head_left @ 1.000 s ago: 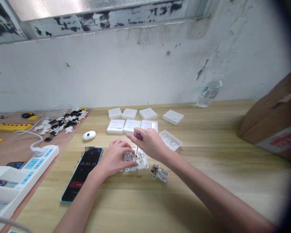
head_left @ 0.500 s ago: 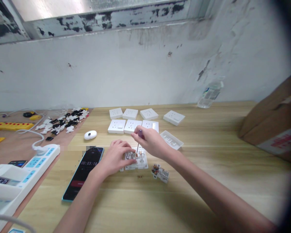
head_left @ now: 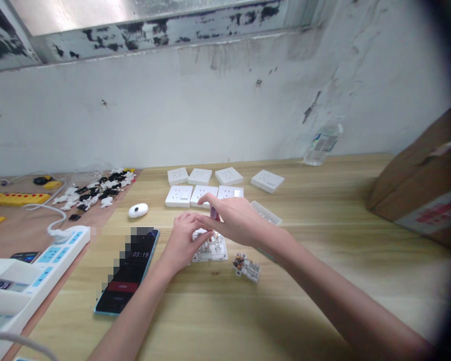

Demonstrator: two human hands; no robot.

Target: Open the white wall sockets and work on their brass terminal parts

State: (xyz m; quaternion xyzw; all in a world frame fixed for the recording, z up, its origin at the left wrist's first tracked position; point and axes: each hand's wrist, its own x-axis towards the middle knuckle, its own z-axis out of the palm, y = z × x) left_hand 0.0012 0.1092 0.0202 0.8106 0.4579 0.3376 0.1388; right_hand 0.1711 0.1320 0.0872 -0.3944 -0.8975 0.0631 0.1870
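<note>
A white socket panel [head_left: 218, 253] lies back side up on the wooden table, with brass-coloured contacts showing inside. My right hand [head_left: 238, 220] is closed round the purple handle of a screwdriver [head_left: 214, 213], held upright above the panel; its tip is hidden behind fingers. Over the panel's upper left part, my left hand [head_left: 184, 241] has thumb and forefinger drawn together by the screwdriver's shaft. What they pinch is hidden. Right of the panel rests a loose inner module [head_left: 247, 267] with metal parts. Tiny brass-coloured pieces [head_left: 215, 273] sit just in front of the panel.
Several finished-looking white sockets [head_left: 178, 196] stand in two rows behind my hands. A white cover [head_left: 266, 213] is partly behind my right wrist. Left are a phone [head_left: 130, 271], a white oval device [head_left: 138, 210] and a power strip [head_left: 65, 250]; right, a cardboard box [head_left: 417, 190] and bottle [head_left: 321, 145].
My left thumb and forefinger have moved up and in towards the screwdriver. The right hand has come lower over the panel, its forefinger lifted off to the left. The view has shifted slightly.
</note>
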